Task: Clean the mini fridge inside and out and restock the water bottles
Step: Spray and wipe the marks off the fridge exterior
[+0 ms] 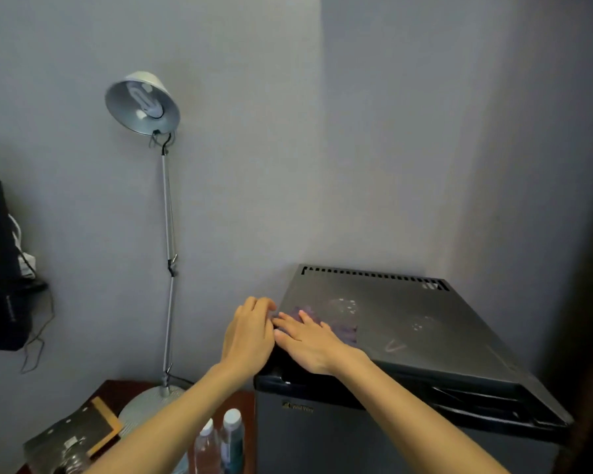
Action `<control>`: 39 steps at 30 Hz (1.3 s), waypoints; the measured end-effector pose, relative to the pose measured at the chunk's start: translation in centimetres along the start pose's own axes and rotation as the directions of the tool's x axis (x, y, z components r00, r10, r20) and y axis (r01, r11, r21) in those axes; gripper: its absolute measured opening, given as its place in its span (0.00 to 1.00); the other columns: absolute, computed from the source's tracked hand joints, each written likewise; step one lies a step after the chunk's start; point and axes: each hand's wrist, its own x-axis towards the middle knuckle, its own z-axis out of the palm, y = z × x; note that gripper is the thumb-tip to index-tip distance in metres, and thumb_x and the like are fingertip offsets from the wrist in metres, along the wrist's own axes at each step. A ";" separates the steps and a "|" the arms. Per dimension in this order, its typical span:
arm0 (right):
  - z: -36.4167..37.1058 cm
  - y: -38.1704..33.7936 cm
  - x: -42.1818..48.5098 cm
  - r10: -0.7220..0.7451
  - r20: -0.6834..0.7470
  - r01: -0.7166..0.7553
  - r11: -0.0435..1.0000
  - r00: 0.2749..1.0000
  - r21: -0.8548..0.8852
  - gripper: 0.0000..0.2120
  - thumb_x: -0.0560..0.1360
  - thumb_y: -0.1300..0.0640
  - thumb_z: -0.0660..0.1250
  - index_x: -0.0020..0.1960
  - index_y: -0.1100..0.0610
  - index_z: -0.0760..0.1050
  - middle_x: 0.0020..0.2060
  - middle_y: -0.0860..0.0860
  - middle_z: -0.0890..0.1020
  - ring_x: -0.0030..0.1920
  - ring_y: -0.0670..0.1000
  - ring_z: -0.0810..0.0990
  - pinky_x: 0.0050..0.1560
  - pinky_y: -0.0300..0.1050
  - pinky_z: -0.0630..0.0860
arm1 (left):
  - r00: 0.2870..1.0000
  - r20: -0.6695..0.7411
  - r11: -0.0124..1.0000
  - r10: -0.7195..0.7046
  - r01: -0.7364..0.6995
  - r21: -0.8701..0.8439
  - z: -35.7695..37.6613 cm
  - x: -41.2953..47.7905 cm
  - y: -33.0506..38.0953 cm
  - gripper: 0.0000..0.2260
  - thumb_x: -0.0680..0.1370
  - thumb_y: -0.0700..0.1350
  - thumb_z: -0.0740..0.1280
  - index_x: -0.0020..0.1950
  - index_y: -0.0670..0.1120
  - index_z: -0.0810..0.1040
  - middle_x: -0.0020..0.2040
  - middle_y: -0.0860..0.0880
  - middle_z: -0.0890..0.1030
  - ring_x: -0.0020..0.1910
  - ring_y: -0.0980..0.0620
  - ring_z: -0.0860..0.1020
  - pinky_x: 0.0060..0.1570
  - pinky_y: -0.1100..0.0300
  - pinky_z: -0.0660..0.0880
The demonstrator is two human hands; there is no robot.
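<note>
Fingers of right hand lay flat, pointing ten o'clock, on purple cloth atop matte fridge; left hand curled, grip unclear.

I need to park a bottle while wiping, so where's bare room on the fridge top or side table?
The fridge top is bare from the purple cloth to its right edge, in front of the vent slots. The left hand and right hand fill its left front corner. The side table is crowded: lamp base, two bottles, a dark board.
</note>
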 end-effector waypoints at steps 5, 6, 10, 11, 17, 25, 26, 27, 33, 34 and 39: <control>-1.0 1.9 5.0 0.057 0.000 -0.057 0.998 0.998 -0.017 0.23 0.82 0.46 0.44 0.77 0.44 0.51 0.77 0.45 0.50 0.77 0.55 0.44 0.73 0.62 0.45 | 0.999 0.053 1.000 0.003 -0.002 -0.026 1.7 3.4 -2.7 0.07 0.78 0.40 0.60 0.52 0.45 0.77 0.51 0.45 0.75 0.51 0.44 0.74 0.50 0.48 0.73; -1.2 2.6 6.1 0.075 -0.006 -0.075 0.997 0.997 -0.027 0.23 0.82 0.46 0.44 0.77 0.45 0.51 0.78 0.45 0.50 0.77 0.55 0.44 0.73 0.62 0.45 | 0.997 0.070 1.000 0.014 -0.012 -0.029 1.9 4.2 -3.1 0.07 0.78 0.41 0.60 0.51 0.45 0.77 0.51 0.45 0.75 0.51 0.44 0.74 0.50 0.48 0.73; -2.5 5.8 10.4 0.157 -0.014 -0.157 0.987 0.987 -0.025 0.23 0.82 0.46 0.43 0.77 0.46 0.51 0.78 0.46 0.49 0.77 0.55 0.43 0.74 0.62 0.44 | 0.992 0.120 0.998 0.042 -0.036 -0.046 2.8 7.6 -4.1 0.11 0.76 0.45 0.57 0.51 0.45 0.77 0.51 0.46 0.75 0.52 0.44 0.74 0.52 0.49 0.73; -2.9 6.6 11.5 0.178 -0.016 -0.178 0.984 0.984 -0.010 0.23 0.82 0.46 0.43 0.77 0.45 0.51 0.78 0.46 0.49 0.77 0.55 0.43 0.74 0.63 0.44 | 0.991 0.126 0.998 0.043 -0.037 -0.050 3.1 8.5 -4.4 0.09 0.77 0.44 0.58 0.52 0.46 0.77 0.51 0.46 0.75 0.53 0.44 0.74 0.52 0.49 0.73; -3.9 10.3 17.5 0.281 -0.030 -0.281 0.960 0.959 -0.008 0.23 0.82 0.46 0.43 0.77 0.45 0.53 0.78 0.45 0.49 0.77 0.55 0.44 0.73 0.63 0.44 | 0.989 0.137 0.996 0.049 -0.038 -0.082 4.9 11.7 -6.3 0.08 0.78 0.40 0.59 0.53 0.47 0.77 0.52 0.48 0.75 0.55 0.47 0.73 0.53 0.50 0.73; -4.2 11.1 19.6 0.256 -0.033 -0.257 0.966 0.966 -0.033 0.23 0.82 0.45 0.42 0.76 0.44 0.53 0.78 0.46 0.49 0.77 0.56 0.45 0.73 0.61 0.45 | 0.988 0.144 0.997 0.060 -0.051 -0.064 4.7 11.1 -7.3 0.09 0.77 0.38 0.60 0.52 0.47 0.78 0.51 0.48 0.76 0.52 0.47 0.75 0.54 0.51 0.73; -4.1 10.9 19.1 0.235 -0.027 -0.235 0.971 0.972 -0.035 0.23 0.83 0.45 0.43 0.77 0.44 0.52 0.78 0.46 0.49 0.77 0.56 0.45 0.73 0.60 0.46 | 0.989 0.140 0.997 0.054 -0.046 -0.064 4.5 10.9 -7.1 0.09 0.77 0.38 0.61 0.52 0.47 0.78 0.51 0.48 0.76 0.52 0.47 0.76 0.53 0.52 0.73; -4.0 10.6 18.4 0.210 -0.013 -0.210 0.977 0.978 -0.039 0.22 0.83 0.45 0.43 0.77 0.44 0.52 0.78 0.46 0.49 0.77 0.55 0.45 0.74 0.60 0.46 | 0.990 0.134 0.997 0.042 -0.033 -0.067 4.4 10.6 -6.8 0.09 0.77 0.37 0.61 0.52 0.46 0.78 0.51 0.47 0.77 0.51 0.47 0.76 0.53 0.52 0.73; -3.2 7.0 11.7 0.054 0.052 -0.052 0.998 0.997 -0.040 0.22 0.83 0.46 0.44 0.77 0.45 0.53 0.78 0.46 0.49 0.77 0.56 0.46 0.73 0.60 0.46 | 0.997 0.074 0.996 -0.035 0.041 -0.080 3.2 7.3 -2.5 0.08 0.76 0.36 0.62 0.51 0.44 0.79 0.50 0.44 0.77 0.50 0.45 0.76 0.52 0.52 0.73; -3.0 6.4 10.2 0.027 0.053 -0.025 0.999 0.998 -0.043 0.22 0.83 0.46 0.44 0.77 0.45 0.53 0.78 0.46 0.50 0.77 0.56 0.46 0.73 0.60 0.46 | 0.997 0.057 0.995 -0.046 0.051 -0.082 3.0 6.5 -1.6 0.08 0.76 0.36 0.62 0.50 0.43 0.79 0.49 0.44 0.78 0.50 0.44 0.76 0.52 0.52 0.73; -2.7 5.3 2.3 -0.056 0.071 0.058 0.998 0.996 -0.025 0.23 0.83 0.47 0.45 0.77 0.45 0.53 0.77 0.46 0.51 0.77 0.55 0.46 0.73 0.59 0.46 | 0.998 0.017 0.998 -0.062 0.063 -0.010 2.3 1.1 2.7 0.08 0.75 0.38 0.63 0.46 0.50 0.78 0.48 0.47 0.79 0.50 0.44 0.76 0.50 0.48 0.74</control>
